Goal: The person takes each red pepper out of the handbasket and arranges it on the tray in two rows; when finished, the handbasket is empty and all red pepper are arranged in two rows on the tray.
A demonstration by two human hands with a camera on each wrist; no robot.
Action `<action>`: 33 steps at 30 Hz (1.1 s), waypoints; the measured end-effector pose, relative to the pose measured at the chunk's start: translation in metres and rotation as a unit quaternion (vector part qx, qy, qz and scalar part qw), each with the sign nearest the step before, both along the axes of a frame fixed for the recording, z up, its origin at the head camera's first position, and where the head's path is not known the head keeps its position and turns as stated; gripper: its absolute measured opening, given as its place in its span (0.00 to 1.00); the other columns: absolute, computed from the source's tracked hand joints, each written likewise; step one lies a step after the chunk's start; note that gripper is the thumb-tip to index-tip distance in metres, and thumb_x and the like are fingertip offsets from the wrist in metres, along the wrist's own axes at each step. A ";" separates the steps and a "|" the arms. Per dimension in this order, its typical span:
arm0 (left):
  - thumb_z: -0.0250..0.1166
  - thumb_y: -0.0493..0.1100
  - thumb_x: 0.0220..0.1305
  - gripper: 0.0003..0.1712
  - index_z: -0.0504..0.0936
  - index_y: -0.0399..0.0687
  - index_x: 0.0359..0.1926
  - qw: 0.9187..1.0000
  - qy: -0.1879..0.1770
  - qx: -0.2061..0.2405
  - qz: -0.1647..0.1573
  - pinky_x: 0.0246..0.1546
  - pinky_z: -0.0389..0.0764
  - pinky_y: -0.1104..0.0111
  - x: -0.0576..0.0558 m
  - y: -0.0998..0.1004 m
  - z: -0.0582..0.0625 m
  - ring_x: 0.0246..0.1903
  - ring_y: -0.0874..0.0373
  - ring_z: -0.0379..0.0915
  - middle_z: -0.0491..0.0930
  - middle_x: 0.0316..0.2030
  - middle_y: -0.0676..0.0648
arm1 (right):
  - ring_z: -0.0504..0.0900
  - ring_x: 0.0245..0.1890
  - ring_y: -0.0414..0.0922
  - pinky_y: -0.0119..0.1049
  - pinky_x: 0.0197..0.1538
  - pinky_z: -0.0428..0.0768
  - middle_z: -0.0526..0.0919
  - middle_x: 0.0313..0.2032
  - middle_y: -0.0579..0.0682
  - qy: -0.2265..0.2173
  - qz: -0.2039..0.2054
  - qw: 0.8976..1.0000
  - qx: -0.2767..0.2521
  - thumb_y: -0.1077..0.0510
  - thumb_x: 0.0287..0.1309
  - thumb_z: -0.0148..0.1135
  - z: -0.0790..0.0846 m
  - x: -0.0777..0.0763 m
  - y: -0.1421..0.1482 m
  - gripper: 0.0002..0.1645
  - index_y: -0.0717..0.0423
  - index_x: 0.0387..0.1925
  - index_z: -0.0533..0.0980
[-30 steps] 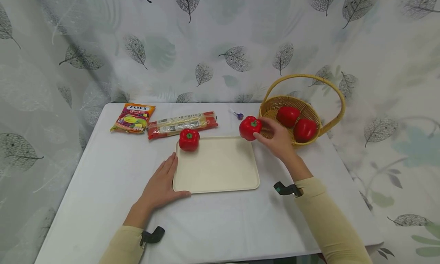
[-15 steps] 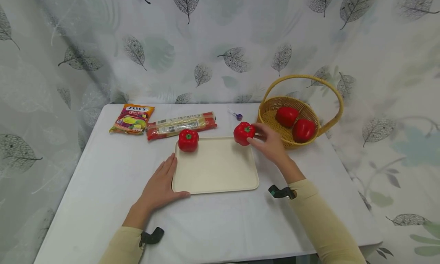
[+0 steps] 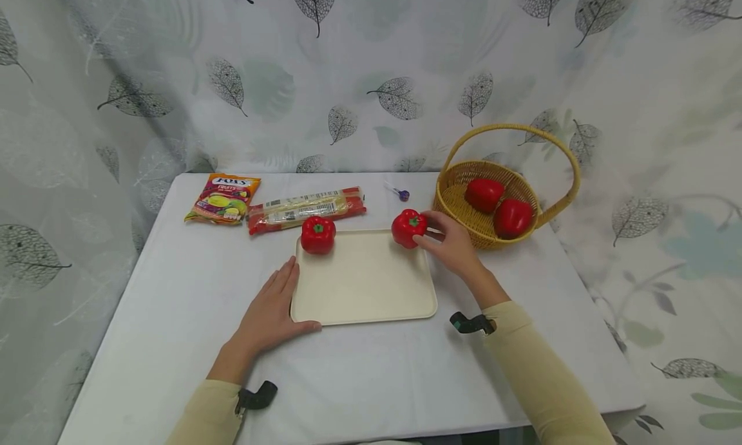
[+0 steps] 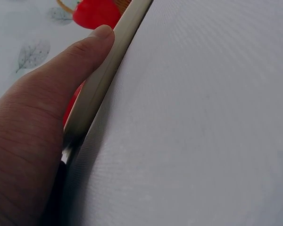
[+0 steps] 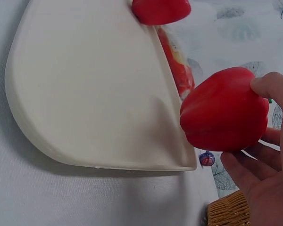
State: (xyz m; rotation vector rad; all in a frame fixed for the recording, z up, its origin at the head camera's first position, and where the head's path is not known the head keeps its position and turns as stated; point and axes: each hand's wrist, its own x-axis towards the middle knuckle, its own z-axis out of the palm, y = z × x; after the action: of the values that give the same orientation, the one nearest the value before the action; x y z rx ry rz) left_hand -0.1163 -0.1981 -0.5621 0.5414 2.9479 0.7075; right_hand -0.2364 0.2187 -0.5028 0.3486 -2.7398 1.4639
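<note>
A cream tray point(image 3: 365, 284) lies in the middle of the table. My left hand point(image 3: 270, 308) rests at its left edge, fingers straight along the side and thumb at the near corner; the left wrist view shows that thumb point(image 4: 80, 59) against the rim. On the tray's far left corner stands a red bell pepper point(image 3: 317, 235). My right hand point(image 3: 454, 244) holds a second red bell pepper point(image 5: 226, 110) between thumb and fingers at the far right corner. In the right wrist view this pepper overlaps the tray's edge, and a shadow falls on the tray beside it.
A wicker basket point(image 3: 446, 194) with a tall handle holds two red peppers point(image 3: 484, 196) at the back right. Along the back lie an orange candy bag point(image 3: 223, 199), a long red-and-yellow packet point(image 3: 307, 210) and a small purple lollipop point(image 3: 403, 195). A leaf-patterned curtain hangs behind.
My right hand has carried its bell pepper left and toward me, from beside the basket to the tray's far right corner. The left hand has stayed at the tray's edge.
</note>
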 end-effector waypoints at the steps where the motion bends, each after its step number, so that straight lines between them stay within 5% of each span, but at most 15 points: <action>1: 0.69 0.85 0.53 0.81 0.48 0.36 0.87 1.000 0.001 0.000 0.000 0.83 0.49 0.47 0.000 0.000 0.000 0.85 0.44 0.42 0.43 0.87 0.40 | 0.79 0.69 0.55 0.54 0.66 0.82 0.80 0.69 0.55 0.000 0.001 1.000 0.000 0.50 0.64 0.80 0.000 0.000 0.000 0.43 0.55 0.75 0.73; 16: 0.69 0.85 0.53 0.81 0.48 0.35 0.86 1.000 0.001 -0.002 -0.001 0.83 0.49 0.47 -0.001 0.000 0.000 0.85 0.45 0.42 0.43 0.87 0.40 | 0.79 0.69 0.57 0.54 0.67 0.81 0.79 0.69 0.57 -0.009 0.013 1.000 -0.019 0.53 0.66 0.79 -0.015 -0.002 0.001 0.41 0.58 0.75 0.73; 33: 0.69 0.85 0.53 0.81 0.48 0.36 0.87 1.000 0.001 -0.002 -0.001 0.83 0.50 0.47 -0.001 0.000 -0.002 0.85 0.46 0.42 0.43 0.87 0.41 | 0.76 0.71 0.57 0.55 0.69 0.79 0.77 0.72 0.57 -0.006 0.016 1.000 -0.016 0.56 0.67 0.78 -0.010 0.003 -0.002 0.42 0.60 0.77 0.70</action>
State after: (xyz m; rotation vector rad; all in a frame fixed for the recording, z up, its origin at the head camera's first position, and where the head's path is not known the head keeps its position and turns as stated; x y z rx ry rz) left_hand -0.1177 -0.1983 -0.5636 0.5439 2.9507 0.7007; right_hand -0.2338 0.2164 -0.5124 0.3861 -2.7297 1.5200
